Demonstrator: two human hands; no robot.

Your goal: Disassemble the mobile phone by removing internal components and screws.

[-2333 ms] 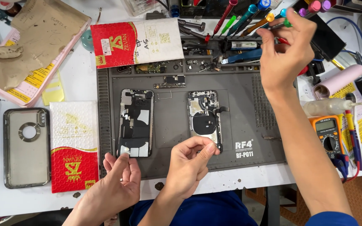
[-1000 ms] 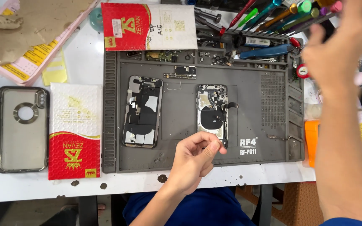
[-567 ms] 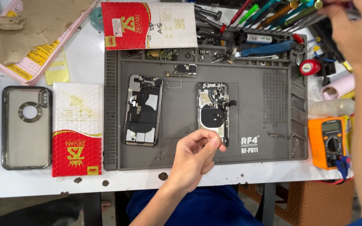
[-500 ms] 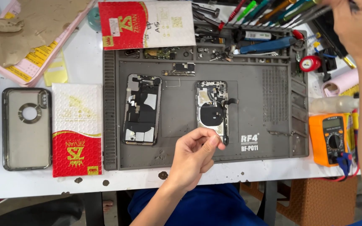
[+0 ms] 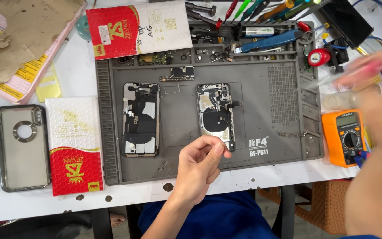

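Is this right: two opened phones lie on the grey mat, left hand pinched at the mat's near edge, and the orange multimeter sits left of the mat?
Not quite. The head view shows the orange multimeter to the right of the grey mat, not left. The rest holds: two opened phones lie on the mat and the left hand is pinched at its near edge.

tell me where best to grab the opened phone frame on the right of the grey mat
Probably by its two long edges, near the middle, coming straight down from above. The right phone frame lies flat and face-up on the grey mat, its inside full of exposed parts and a small flex cable sticking out on its right near the top, so fingers are best kept on the rim. The left hand is nearest, at its lower end.
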